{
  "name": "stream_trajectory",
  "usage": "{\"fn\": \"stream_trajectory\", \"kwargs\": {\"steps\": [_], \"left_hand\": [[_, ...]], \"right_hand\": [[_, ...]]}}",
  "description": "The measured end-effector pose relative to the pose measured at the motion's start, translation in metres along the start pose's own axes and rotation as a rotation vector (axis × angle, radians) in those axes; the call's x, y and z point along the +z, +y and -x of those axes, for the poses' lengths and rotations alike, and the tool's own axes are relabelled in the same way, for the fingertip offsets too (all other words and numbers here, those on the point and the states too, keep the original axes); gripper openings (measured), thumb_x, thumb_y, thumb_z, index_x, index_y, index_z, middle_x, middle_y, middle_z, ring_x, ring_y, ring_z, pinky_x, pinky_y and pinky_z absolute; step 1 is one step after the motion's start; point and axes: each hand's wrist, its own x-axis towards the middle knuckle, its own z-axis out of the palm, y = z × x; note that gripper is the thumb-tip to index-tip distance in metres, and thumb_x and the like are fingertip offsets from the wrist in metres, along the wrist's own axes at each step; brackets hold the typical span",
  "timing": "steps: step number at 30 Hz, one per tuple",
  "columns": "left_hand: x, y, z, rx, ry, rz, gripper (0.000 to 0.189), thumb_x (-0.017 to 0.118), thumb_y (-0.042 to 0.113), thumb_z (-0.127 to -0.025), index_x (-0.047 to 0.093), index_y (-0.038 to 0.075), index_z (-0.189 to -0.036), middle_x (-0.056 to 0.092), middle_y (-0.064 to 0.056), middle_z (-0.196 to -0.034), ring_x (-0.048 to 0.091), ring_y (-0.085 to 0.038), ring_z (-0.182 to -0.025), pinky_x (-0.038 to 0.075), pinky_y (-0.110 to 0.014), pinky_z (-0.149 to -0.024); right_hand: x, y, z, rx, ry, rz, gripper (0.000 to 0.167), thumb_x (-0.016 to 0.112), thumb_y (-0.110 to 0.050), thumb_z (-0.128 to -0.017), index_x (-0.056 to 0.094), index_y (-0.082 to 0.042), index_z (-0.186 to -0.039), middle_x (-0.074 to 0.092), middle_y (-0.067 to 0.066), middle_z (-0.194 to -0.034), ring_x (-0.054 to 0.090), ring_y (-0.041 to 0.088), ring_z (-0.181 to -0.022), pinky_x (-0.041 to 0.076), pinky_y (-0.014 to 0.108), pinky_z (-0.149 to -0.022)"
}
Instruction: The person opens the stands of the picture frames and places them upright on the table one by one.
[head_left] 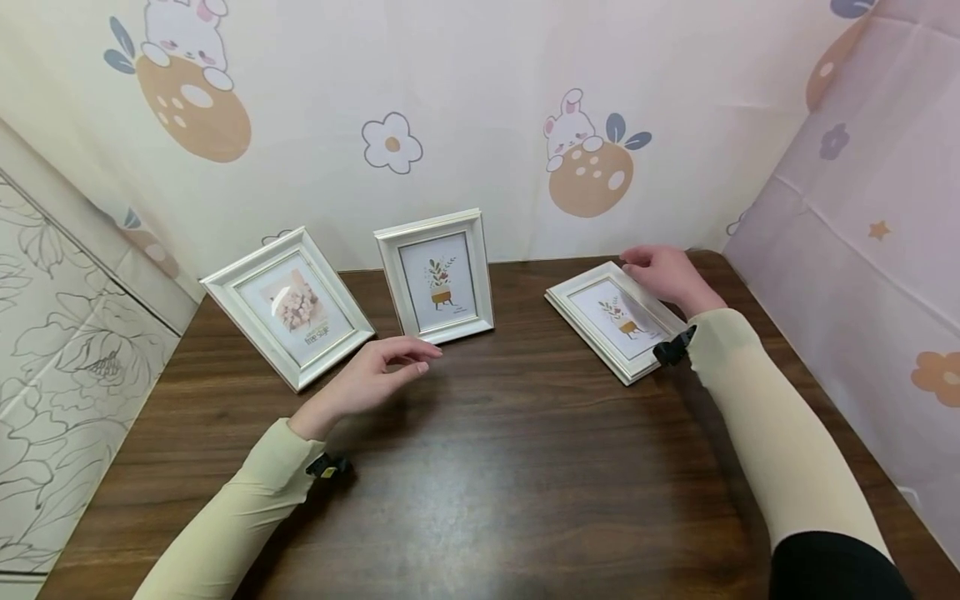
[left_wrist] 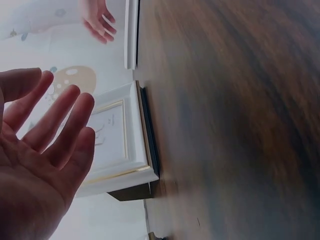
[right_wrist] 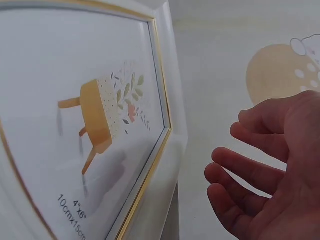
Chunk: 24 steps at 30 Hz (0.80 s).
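Observation:
My left hand [head_left: 378, 375] hovers over the table with its fingers loosely extended, holding nothing. Just beyond it, a white picture frame [head_left: 480, 279] with a potted-plant print stands upright; the left wrist view shows this frame [left_wrist: 132, 170] apart from the fingers. To the left is another standing white picture frame [head_left: 236, 321] with a flower photo. At the right, a third white picture frame [head_left: 592, 337] lies face up. My right hand [head_left: 663, 273] is by that frame's far right edge. In the right wrist view the loosely bent fingers of the right hand [right_wrist: 270, 175] are clear of the frame [right_wrist: 165, 165].
A dark brown wooden table [head_left: 450, 483] bears everything. Behind it hangs a pale curtain [head_left: 480, 100] with rabbit and flower prints, and a similar cloth [head_left: 862, 250] runs along the right side. A white panel with line-drawn flowers [head_left: 67, 375] borders the left.

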Motion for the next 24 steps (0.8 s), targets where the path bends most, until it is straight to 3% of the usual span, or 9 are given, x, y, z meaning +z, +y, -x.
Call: {"fn": "stream_trajectory", "kwargs": {"steps": [10,17,24], "left_hand": [[0.010,0.006,0.004,-0.032,-0.105,0.055,0.021,0.063,0.013,-0.099,0.070,0.010,-0.119,0.069,-0.009,-0.116,0.062,-0.013,-0.104,0.051,-0.037,-0.092],[0.012,0.005,0.003,-0.047,-0.122,0.059,0.022,0.062,0.015,-0.100,0.069,0.008,-0.120,0.069,-0.010,-0.116,0.061,-0.013,-0.105,0.050,-0.034,-0.093],[0.012,0.003,0.001,-0.054,-0.159,0.054,0.023,0.062,0.018,-0.101,0.069,0.009,-0.121,0.068,-0.009,-0.119,0.061,-0.013,-0.105,0.050,-0.037,-0.093]], "right_hand": [[0.014,0.009,-0.026,0.026,-0.067,-0.017,0.048,0.049,-0.026,-0.105,0.044,-0.003,-0.147,0.043,0.026,-0.146,0.036,0.044,-0.135,0.031,0.063,-0.107],[0.018,0.012,-0.038,-0.043,-0.121,0.129,0.055,0.044,-0.014,-0.104,0.028,0.004,-0.153,0.031,0.032,-0.151,0.026,0.050,-0.140,0.022,0.063,-0.111],[0.019,0.010,-0.048,-0.057,-0.152,0.168,0.052,0.043,-0.016,-0.104,0.032,0.005,-0.150,0.037,0.032,-0.147,0.033,0.048,-0.136,0.026,0.061,-0.110]]}}
